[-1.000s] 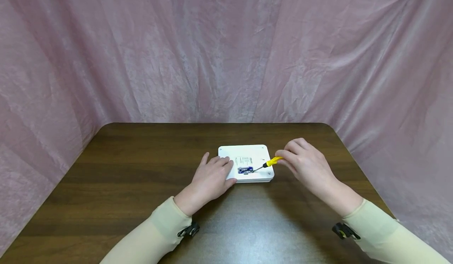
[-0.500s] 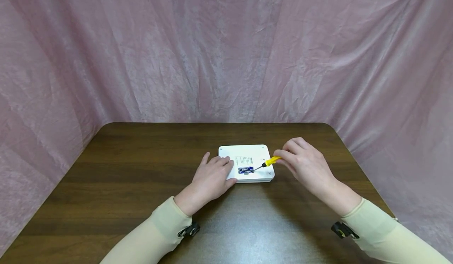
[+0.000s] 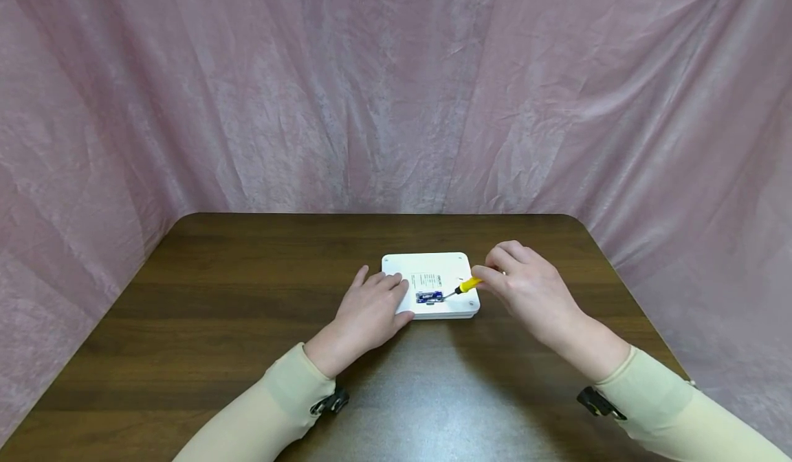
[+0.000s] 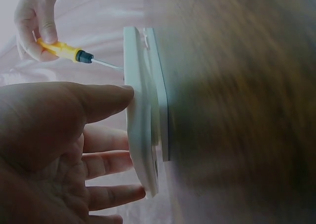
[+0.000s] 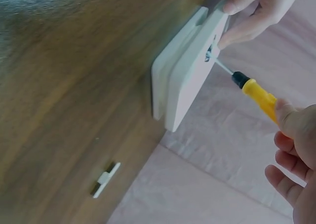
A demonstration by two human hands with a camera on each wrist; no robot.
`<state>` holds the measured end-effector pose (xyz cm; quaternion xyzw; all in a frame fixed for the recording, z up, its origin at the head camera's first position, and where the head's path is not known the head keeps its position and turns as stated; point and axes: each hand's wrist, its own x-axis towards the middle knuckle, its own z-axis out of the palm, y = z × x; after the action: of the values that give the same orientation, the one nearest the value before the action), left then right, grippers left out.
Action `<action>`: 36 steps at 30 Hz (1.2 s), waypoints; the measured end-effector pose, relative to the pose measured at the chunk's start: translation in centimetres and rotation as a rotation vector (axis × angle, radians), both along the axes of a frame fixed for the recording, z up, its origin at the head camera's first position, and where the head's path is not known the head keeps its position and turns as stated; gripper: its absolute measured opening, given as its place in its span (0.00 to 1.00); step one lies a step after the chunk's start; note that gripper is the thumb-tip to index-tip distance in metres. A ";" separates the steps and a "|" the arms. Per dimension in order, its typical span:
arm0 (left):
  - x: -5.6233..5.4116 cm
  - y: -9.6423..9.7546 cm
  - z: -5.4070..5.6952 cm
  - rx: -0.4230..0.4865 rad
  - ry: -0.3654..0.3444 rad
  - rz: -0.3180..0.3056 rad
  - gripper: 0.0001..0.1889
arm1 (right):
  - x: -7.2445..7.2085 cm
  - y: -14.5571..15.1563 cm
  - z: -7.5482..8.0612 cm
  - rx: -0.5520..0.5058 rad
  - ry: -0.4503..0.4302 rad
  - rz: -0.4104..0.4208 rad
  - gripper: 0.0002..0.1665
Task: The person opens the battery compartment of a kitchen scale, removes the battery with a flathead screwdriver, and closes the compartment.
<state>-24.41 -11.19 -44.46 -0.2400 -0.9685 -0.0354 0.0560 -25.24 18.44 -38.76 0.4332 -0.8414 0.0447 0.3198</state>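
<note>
A white flat device (image 3: 427, 263), two stacked slabs with small feet at its upper corners, lies label side up on the table. Blue batteries (image 3: 430, 298) sit in its small uncovered compartment. My left hand (image 3: 369, 313) rests on the device's left part, fingers spread over the top and thumb at the near edge. In my right hand (image 3: 533, 291), thumb and fingers pinch the yellow handle of a screwdriver (image 5: 260, 96). Its thin metal shaft (image 4: 107, 64) slants down, the tip at the right end of the compartment. The other right fingers are loosely curled.
A small white cover piece (image 5: 106, 180) lies on the brown wooden table (image 3: 247, 297), seen in the right wrist view. A pink curtain (image 3: 396, 91) hangs behind the table's far edge and along both sides.
My right hand has shifted slightly left, further down over the screwdriver handle. The screwdriver tip stays at the compartment's right end. My left hand and the device have not moved.
</note>
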 end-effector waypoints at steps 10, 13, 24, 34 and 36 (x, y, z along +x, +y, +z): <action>-0.1 0.0 0.0 0.013 -0.004 -0.005 0.31 | 0.2 -1.4 0.7 0.103 0.046 0.005 0.15; -0.1 0.0 0.0 0.014 -0.005 -0.003 0.31 | 0.0 -1.6 0.7 0.095 0.044 -0.001 0.15; -0.1 0.0 0.1 0.008 -0.021 -0.001 0.32 | -0.5 0.6 -1.0 -0.123 -0.186 -0.118 0.13; -0.1 -0.1 0.1 0.002 -0.039 -0.005 0.32 | 0.0 2.4 -4.7 -0.232 -0.322 -0.207 0.10; 0.0 0.0 0.1 0.001 -0.039 -0.007 0.32 | -0.1 2.5 -4.7 -0.235 -0.288 -0.184 0.10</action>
<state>-24.45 -11.21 -44.35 -0.2427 -0.9685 -0.0408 0.0370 -25.34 20.91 -43.44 0.3033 -0.9036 0.1744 0.2472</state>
